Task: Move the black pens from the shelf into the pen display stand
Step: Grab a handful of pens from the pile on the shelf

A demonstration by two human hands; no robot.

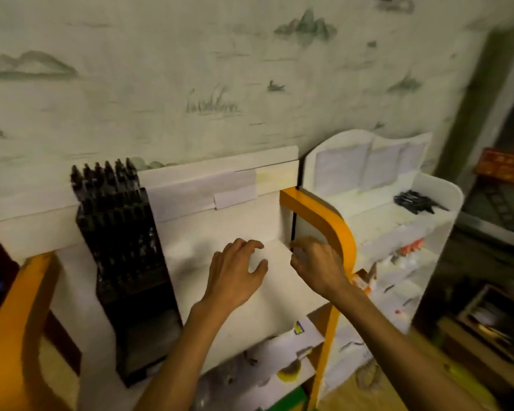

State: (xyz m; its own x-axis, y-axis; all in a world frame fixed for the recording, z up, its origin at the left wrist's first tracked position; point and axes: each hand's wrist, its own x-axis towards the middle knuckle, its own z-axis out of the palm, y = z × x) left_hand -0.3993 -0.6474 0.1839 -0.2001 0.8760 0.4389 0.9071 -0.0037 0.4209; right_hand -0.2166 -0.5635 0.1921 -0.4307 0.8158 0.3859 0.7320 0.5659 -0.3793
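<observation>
Black pens [416, 202] lay in a loose heap on the top shelf of a white rounded shelf unit [445, 197] at the right, well apart from both hands. More black pens stood upright, caps up, in the top rows of a tall black tiered pen display stand [122, 253] that leaned against the back of a white shelf with orange side panels [324, 215]; its lower tiers were too dark to judge. The left hand [235, 274] hovered over the white shelf surface with fingers spread and loosely curled, holding nothing. The right hand [318, 262] was beside it, near the orange panel, its fingers bunched together; whether it held anything could not be told through the blur. Pale paper labels were taped to both shelf backs, their writing unreadable.
</observation>
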